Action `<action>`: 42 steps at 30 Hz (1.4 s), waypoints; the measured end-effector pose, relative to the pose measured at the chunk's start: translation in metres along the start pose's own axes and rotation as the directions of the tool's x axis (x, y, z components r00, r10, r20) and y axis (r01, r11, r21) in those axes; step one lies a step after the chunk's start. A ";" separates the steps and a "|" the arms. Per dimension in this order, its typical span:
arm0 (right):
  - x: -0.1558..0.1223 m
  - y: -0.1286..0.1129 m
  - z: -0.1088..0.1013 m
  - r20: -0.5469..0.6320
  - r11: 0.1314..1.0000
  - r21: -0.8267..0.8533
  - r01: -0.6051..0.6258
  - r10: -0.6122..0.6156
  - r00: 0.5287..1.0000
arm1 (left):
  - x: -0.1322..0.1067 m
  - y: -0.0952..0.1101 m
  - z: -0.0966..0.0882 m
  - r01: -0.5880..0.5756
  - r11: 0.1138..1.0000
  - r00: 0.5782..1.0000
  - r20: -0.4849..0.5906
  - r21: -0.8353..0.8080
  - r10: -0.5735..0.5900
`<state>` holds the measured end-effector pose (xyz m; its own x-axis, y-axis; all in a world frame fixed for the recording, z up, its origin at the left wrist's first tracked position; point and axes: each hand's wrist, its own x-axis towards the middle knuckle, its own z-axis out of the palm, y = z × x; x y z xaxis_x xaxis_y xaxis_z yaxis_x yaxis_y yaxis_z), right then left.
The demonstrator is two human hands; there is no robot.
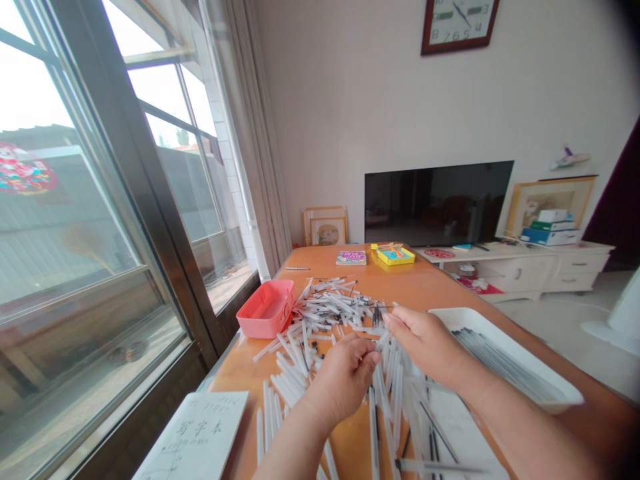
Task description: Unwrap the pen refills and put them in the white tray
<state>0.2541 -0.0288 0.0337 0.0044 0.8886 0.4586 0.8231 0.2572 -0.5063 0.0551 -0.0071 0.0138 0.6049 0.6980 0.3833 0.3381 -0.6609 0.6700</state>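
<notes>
The left hand [347, 373] and right hand [417, 333], thumb and fingers of each drawn narrow, work close together above loose translucent pen tubes [397, 400] on a wooden table [405, 287]; whether either grips a piece cannot be told. From the hands, heaped pen parts [327, 308] lie at eleven o'clock, a red basket [263, 325] at ten, and a white tray [567, 399] of thin rods [495, 367] at three.

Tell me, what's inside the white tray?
Many thin, dark-ended rods lie in the white tray. The right forearm covers part of its left side; anything beneath the rods is hidden.
</notes>
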 end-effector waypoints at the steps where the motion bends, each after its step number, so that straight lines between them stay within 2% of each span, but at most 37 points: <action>1: 0.000 -0.001 -0.001 0.002 1.000 0.004 0.001 -0.001 1.000 | 0.000 0.001 -0.001 0.005 1.000 1.000 -0.001 0.007 -0.005; 9: -0.001 -0.009 0.000 -0.030 1.000 0.011 -0.019 0.019 0.999 | -0.001 0.001 -0.002 0.017 0.995 0.999 -0.031 0.099 -0.014; 13: -0.001 -0.008 0.005 -0.045 0.998 0.043 -0.042 0.044 0.998 | -0.001 -0.002 -0.004 0.019 0.997 0.998 -0.054 0.079 -0.014; 17: -0.001 -0.005 0.005 0.040 0.966 0.209 -0.149 0.144 0.989 | 0.001 -0.010 -0.007 0.101 0.995 0.981 -0.167 -0.016 -0.102; 21: 0.000 0.003 0.008 0.087 0.960 0.219 -0.176 0.160 0.983 | 0.002 -0.026 -0.013 0.192 0.954 0.919 -0.299 -0.232 -0.257; 24: -0.002 0.007 0.017 0.125 0.979 0.152 -0.138 0.120 0.985 | 0.004 -0.038 -0.017 0.212 0.899 0.852 -0.379 -0.383 -0.362; 26: -0.006 0.003 0.025 0.193 0.988 0.111 -0.110 0.087 0.977 | 0.004 -0.044 -0.019 0.207 0.867 0.802 -0.428 -0.454 -0.416; 30: -0.021 -0.021 0.041 0.307 0.998 0.023 0.058 -0.062 0.950 | 0.004 -0.051 -0.021 0.162 0.813 0.729 -0.487 -0.560 -0.481; 35: -0.041 -0.051 0.060 0.405 0.956 -0.088 0.278 -0.221 0.887 | 0.003 -0.052 -0.023 0.117 0.743 0.684 -0.489 -0.659 -0.542; 39: -0.047 -0.061 0.074 0.397 0.918 -0.143 0.371 -0.290 0.871 | 0.003 -0.051 -0.025 0.087 0.704 0.660 -0.489 -0.704 -0.571; 42: -0.048 -0.062 0.080 0.400 0.900 -0.152 0.410 -0.323 0.857 | 0.003 -0.052 -0.025 0.083 0.707 0.651 -0.499 -0.702 -0.572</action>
<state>0.1572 -0.0569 -0.0150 -0.4895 0.8310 0.2643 0.8284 0.5378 -0.1568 0.0209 0.0367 -0.0039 -0.1594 0.9699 0.1841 -0.2171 -0.2163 0.9519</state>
